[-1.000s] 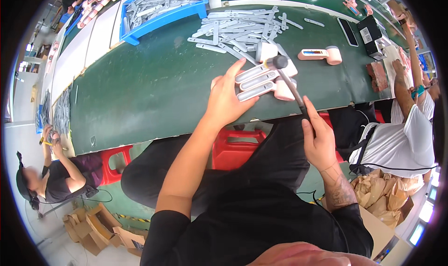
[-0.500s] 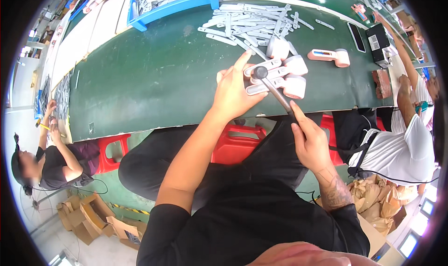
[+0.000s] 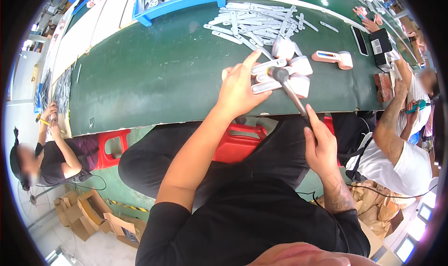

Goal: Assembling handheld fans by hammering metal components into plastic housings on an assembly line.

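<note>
My right hand (image 3: 321,142) is closed round the dark grip of a hammer (image 3: 294,97). The hammer's dark round head, with a yellowish face on its left, is over the handles of several pink-and-white handheld devices with thick round heads (image 3: 298,85). These lie side by side on the green tabletop. My left hand (image 3: 237,89) grips the handle ends between thumb and forefinger, the forefinger stretched along the upper side. The hammer partly hides the middle handle, so I cannot tell whether it touches it. Another such device with a round head (image 3: 283,47) lies just beyond.
Grey flat strips (image 3: 261,23) are heaped farther back, near a blue bin (image 3: 182,3) of similar strips. To the right are a separate pink device (image 3: 332,57), a phone (image 3: 359,39), a black box (image 3: 381,49) and a brick (image 3: 382,86). Co-workers sit at both sides.
The hammer and my right hand have moved to the right, and the hammer head has turned. My left hand stays on the handles. The right-hand co-worker's arms have moved.
</note>
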A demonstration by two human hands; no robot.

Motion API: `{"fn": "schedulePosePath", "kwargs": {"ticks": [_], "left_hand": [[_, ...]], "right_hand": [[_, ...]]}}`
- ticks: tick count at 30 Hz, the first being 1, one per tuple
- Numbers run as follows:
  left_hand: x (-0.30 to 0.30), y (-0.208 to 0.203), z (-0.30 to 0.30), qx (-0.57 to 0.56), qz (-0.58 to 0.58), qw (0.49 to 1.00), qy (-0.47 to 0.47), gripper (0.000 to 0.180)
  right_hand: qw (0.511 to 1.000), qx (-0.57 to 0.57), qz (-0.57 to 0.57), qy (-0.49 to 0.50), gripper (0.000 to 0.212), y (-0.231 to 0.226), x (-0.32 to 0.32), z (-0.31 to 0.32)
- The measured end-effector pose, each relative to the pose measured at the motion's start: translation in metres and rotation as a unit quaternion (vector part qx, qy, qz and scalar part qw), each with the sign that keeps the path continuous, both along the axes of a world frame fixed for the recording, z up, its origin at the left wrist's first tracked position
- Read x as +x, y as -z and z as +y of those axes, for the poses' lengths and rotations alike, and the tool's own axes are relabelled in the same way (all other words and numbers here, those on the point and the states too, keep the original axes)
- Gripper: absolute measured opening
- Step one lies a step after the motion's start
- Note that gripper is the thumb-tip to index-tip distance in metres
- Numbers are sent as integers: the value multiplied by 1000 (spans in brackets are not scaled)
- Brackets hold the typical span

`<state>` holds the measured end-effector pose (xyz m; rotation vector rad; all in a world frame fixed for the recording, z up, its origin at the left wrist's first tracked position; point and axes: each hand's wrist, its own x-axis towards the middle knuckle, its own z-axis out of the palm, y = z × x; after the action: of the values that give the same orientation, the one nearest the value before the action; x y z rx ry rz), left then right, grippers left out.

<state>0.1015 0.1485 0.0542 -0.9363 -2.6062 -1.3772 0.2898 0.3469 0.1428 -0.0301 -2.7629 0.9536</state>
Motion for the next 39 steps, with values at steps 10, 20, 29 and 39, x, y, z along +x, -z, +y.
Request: {"fn": "schedulePosePath", "kwargs": {"ticks": [10,20,29,39], "left_hand": [[0,1,3,10,29,1000,-3,119],[0,3,-3,38,3,999,-4,126],[-4,5,-1,13,20,1000,-5,128],[-3,-1,0,10,7,1000,-6,127]], "right_hand": [[996,42,-79,22,55,15,15,9],[994,40,-98,-1,57,0,2,-6],[996,31,-78,-20,59,-1,3,-10],[996,3,-94,10,54,1,5,3]]}}
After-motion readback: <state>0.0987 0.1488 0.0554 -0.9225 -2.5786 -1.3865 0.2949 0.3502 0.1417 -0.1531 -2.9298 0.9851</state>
